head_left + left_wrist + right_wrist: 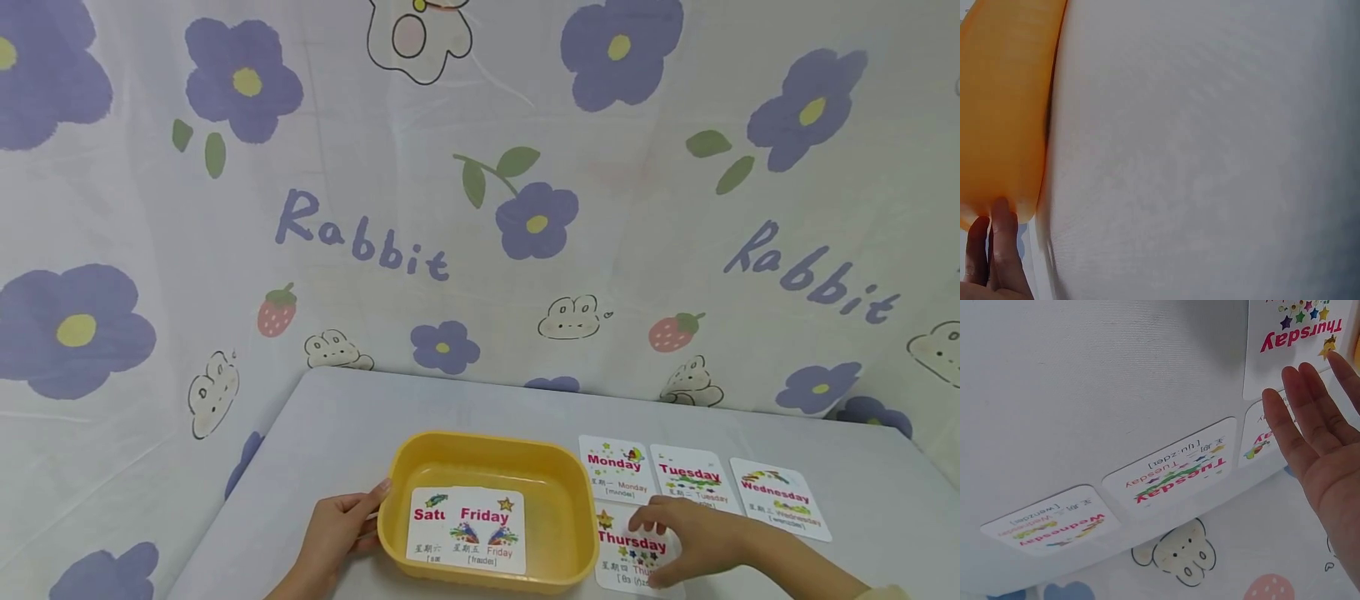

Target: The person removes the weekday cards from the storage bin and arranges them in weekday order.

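Observation:
At the left end of a yellow plastic basin (487, 440), my left hand (337, 521) holds the rim, thumb on top and other fingers against the outer wall. Inside the basin, a Friday card (489, 533) overlaps a Saturday card (427, 529), whose right part is hidden. Over the Thursday card (626, 533) is my right hand (693, 537), fingers relaxed and apart, holding nothing. The Thursday card lies flat beside the basin, partly covered by that hand. Behind it in a row lie the Monday card (615, 467), the Tuesday card (690, 471) and the Wednesday card (780, 496).
The cards and basin are on a white-covered table (337, 433). A white curtain (360, 317) with purple flowers, rabbits and strawberries hangs directly behind the table's far edge and along the left side.

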A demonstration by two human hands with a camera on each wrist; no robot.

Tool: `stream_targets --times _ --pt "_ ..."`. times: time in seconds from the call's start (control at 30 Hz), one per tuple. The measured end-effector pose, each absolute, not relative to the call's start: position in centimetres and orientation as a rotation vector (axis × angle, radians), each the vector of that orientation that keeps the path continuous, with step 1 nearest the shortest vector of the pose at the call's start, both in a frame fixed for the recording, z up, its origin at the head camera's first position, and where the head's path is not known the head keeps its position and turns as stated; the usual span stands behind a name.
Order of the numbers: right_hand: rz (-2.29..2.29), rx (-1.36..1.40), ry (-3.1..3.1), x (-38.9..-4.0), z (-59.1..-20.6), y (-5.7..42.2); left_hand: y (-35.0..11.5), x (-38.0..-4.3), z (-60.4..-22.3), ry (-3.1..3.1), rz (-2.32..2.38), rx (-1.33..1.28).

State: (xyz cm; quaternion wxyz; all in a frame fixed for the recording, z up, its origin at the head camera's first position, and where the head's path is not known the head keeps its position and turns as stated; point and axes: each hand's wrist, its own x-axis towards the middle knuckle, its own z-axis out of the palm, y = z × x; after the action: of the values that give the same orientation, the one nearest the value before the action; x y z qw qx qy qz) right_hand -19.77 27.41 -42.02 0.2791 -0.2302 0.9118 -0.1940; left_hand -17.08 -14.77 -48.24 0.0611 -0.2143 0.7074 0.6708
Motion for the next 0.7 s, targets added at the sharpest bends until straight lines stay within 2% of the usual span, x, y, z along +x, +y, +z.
stream_targets --times 0.43,0.7 --pt "-0.564 -0.775 2.526 -20.6 -38.7 25.8 -14.9 -17.1 -48.1 2.152 2.003 -0.655" --pt "-0.578 -0.900 2.543 -21.1 -38.3 24.4 -14.9 -17.0 -48.1 2.141 2.004 -0.651"
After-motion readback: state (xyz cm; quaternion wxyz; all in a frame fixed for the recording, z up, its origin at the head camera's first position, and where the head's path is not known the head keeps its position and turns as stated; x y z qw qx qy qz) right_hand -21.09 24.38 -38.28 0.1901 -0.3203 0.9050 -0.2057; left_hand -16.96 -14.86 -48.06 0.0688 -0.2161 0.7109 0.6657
